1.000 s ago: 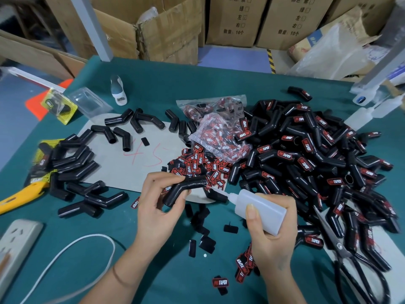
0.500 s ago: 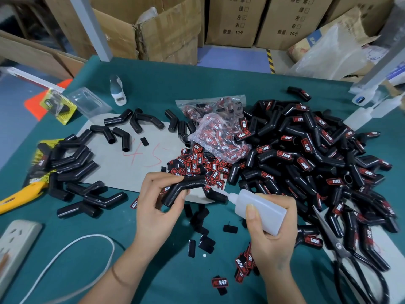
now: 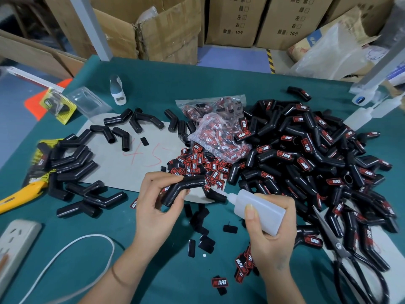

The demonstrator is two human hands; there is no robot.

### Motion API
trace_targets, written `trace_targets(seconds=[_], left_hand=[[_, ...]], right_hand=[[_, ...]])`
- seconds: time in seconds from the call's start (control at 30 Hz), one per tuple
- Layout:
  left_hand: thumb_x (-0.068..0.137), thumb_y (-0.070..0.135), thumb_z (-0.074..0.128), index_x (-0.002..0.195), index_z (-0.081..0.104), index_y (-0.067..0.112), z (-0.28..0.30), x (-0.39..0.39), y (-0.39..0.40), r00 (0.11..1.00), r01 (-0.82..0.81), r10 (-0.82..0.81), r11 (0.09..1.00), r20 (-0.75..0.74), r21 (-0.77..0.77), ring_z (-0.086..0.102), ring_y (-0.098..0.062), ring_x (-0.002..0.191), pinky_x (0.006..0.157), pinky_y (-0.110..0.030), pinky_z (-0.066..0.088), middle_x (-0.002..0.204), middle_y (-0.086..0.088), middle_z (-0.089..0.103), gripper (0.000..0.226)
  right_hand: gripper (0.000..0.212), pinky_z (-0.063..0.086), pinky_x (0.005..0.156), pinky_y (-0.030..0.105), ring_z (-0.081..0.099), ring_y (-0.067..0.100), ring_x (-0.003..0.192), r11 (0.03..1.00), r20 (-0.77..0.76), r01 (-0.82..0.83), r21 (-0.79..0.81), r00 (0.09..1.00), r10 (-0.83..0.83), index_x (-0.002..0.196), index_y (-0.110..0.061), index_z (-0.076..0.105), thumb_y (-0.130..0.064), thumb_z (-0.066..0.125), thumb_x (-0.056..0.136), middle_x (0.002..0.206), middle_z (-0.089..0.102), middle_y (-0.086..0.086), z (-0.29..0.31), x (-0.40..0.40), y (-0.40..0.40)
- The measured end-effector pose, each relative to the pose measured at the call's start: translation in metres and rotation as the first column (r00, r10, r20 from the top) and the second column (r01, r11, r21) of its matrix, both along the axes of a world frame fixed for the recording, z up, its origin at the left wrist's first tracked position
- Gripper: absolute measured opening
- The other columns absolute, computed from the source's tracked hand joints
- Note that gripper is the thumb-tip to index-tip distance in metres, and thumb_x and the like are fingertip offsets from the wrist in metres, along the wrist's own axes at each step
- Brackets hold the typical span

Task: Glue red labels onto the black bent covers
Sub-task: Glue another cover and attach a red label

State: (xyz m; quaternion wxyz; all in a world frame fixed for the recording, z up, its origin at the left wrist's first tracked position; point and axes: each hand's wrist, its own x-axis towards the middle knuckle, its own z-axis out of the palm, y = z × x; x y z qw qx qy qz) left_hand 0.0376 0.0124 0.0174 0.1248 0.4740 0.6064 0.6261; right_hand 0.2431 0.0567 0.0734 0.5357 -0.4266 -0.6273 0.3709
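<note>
The left hand holds one black bent cover above the green table, fingers and thumb curled round its lower leg; the upper leg points right. The right hand grips a white glue bottle, thumb pressed along its side, with the nozzle aimed left and its tip just beside the free end of the held cover. Whether tip and cover touch cannot be told.

Loose red labels lie in a heap directly behind the held cover, partly on a grey card sheet marked in red. A clear bag of labels rests beyond that heap. A large pile of labelled covers occupies the right side of the table. Unlabelled covers lie in a group at the left. Several more labels lie near the right wrist. Black-handled scissors rest at the right edge, a white power strip at the left edge.
</note>
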Motion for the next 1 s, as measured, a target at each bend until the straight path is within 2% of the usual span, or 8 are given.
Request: trace_targets(seconds=[0.07,0.27,0.47,0.67,0.87,1.0], left_hand=[[0.093,0.025,0.072,0.118,0.068,0.047,0.0005,0.0005,0.0,1.0,0.002,-0.002,1.0,-0.006,0.004,0.067,-0.038,0.102,0.085,-0.066,0.056,0.116,0.009,0.058,0.034],[0.093,0.022,0.072,0.12,0.066,0.047,0.0024,0.0009,0.0007,0.998,0.01,-0.008,1.0,-0.057,0.029,0.065,-0.027,0.107,0.088,-0.052,0.056,0.116,0.006,0.06,0.037],[0.093,0.017,0.071,0.115,0.067,0.035,0.0011,-0.0004,0.0005,0.996,0.029,-0.025,0.999,-0.087,0.045,0.064,-0.022,0.11,0.096,-0.034,0.051,0.114,-0.002,0.061,0.029],[0.093,0.015,0.071,0.114,0.066,0.032,0.0012,-0.0006,0.0009,0.996,0.036,-0.031,0.998,-0.085,0.055,0.064,-0.023,0.11,0.096,-0.035,0.051,0.116,0.002,0.061,0.028],[0.092,0.013,0.071,0.115,0.066,0.033,-0.0002,-0.001,0.0017,0.994,0.037,-0.03,0.997,-0.107,0.067,0.064,-0.02,0.11,0.096,-0.031,0.049,0.117,0.007,0.06,0.031],[0.092,0.014,0.072,0.117,0.067,0.039,-0.0017,-0.0008,0.0022,0.992,0.042,-0.034,0.997,-0.118,0.068,0.064,-0.018,0.111,0.095,-0.03,0.05,0.118,0.01,0.059,0.035]], right_hand=[[0.033,0.049,0.059,0.007,0.066,-0.007,0.082,1.0,-0.003,-0.001,0.0,1.0,0.001,0.108,-0.056,0.054,-0.033,0.065,0.087,0.104,0.065,-0.031,0.0002,-0.0002,0.0001],[0.033,0.049,0.059,0.006,0.066,-0.007,0.083,1.0,-0.007,0.002,-0.006,1.0,-0.002,0.107,-0.057,0.054,-0.034,0.065,0.086,0.104,0.066,-0.03,-0.0002,0.0001,0.0001],[0.032,0.05,0.059,0.008,0.066,-0.005,0.082,1.0,-0.015,0.0,-0.007,1.0,0.0,0.107,-0.056,0.054,-0.034,0.065,0.087,0.104,0.066,-0.029,-0.0006,0.0002,0.0002],[0.034,0.049,0.061,0.006,0.066,-0.007,0.082,1.0,-0.007,-0.004,0.005,1.0,0.004,0.107,-0.058,0.054,-0.033,0.065,0.086,0.104,0.066,-0.031,0.0005,-0.0016,-0.0007],[0.034,0.049,0.06,0.007,0.066,-0.006,0.081,1.0,-0.012,0.006,0.004,1.0,-0.006,0.107,-0.058,0.055,-0.034,0.065,0.086,0.103,0.066,-0.031,0.0002,-0.0011,-0.0007],[0.036,0.048,0.06,0.005,0.065,-0.01,0.08,1.0,0.011,-0.013,0.013,1.0,0.013,0.108,-0.058,0.054,-0.032,0.065,0.086,0.103,0.066,-0.032,0.0011,-0.0019,-0.0021]])
